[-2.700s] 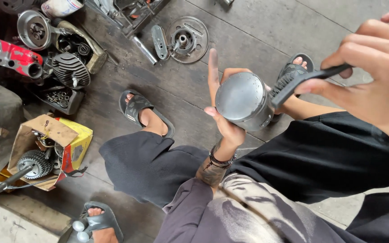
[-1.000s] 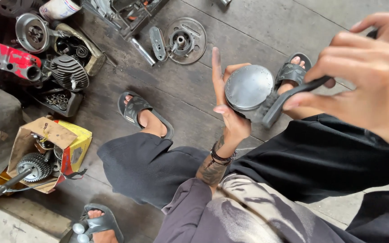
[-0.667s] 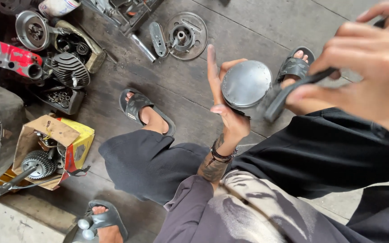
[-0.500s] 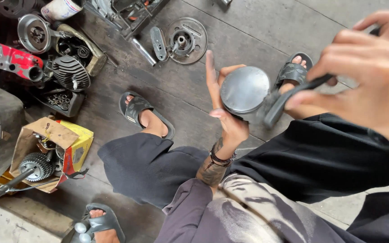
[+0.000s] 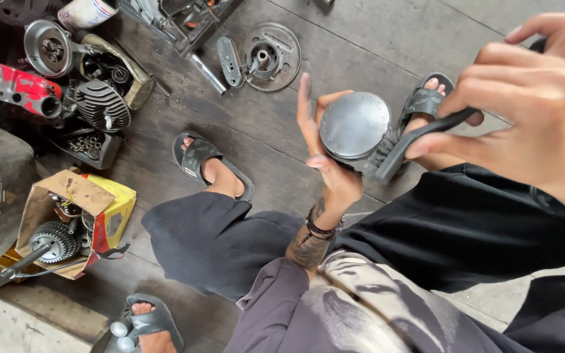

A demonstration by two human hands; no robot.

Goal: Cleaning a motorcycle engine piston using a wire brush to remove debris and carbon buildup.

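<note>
My left hand (image 5: 327, 171) holds a round grey metal piston (image 5: 354, 125) upright in front of me, its flat crown facing the camera. My right hand (image 5: 531, 111), close to the camera at the right, grips the black handle of a brush (image 5: 420, 136). The brush's bristled head (image 5: 382, 157) touches the piston's lower right side. A dark bracelet sits on my left wrist. Below the hands are my dark trousers and my sandalled feet (image 5: 207, 163) on the concrete floor.
Engine parts lie at the upper left: a finned cylinder (image 5: 102, 104), a red casing (image 5: 14, 85), a round brake plate (image 5: 268, 55). A torn cardboard box (image 5: 60, 202) holds a toothed gear (image 5: 52, 240). Another sandalled foot (image 5: 152, 323) shows at the bottom.
The piston has turned so its crown faces the camera instead of its side. My right hand has shifted the brush back and forth against the piston's right side.
</note>
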